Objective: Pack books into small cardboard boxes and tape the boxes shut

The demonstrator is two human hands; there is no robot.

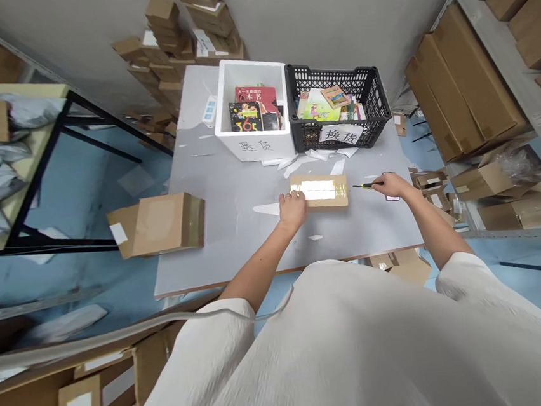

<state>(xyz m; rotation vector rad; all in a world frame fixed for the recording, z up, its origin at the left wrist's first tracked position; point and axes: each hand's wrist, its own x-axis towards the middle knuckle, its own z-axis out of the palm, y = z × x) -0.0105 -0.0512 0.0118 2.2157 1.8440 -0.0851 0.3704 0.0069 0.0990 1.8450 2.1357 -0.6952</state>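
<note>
A small cardboard box (pixel 328 202) with a white label and shiny tape lies on the grey table. My left hand (pixel 292 207) is closed over the box's left end, fingers on its top. To the right of the box, my right hand (pixel 390 185) grips a thin black and yellow utility knife (pixel 367 185). The knife points left toward the box's right end, with a small gap between them. Partly under my right hand lies a phone (pixel 393 198) with a pink edge.
Behind the box stand a white foam bin (pixel 258 145) of books and a black crate (pixel 378 130) of books. Paper scraps (pixel 267 209) litter the table (pixel 237 257). An open carton (pixel 162 223) sits at the left edge; shelves (pixel 476 11) of boxes rise on the right.
</note>
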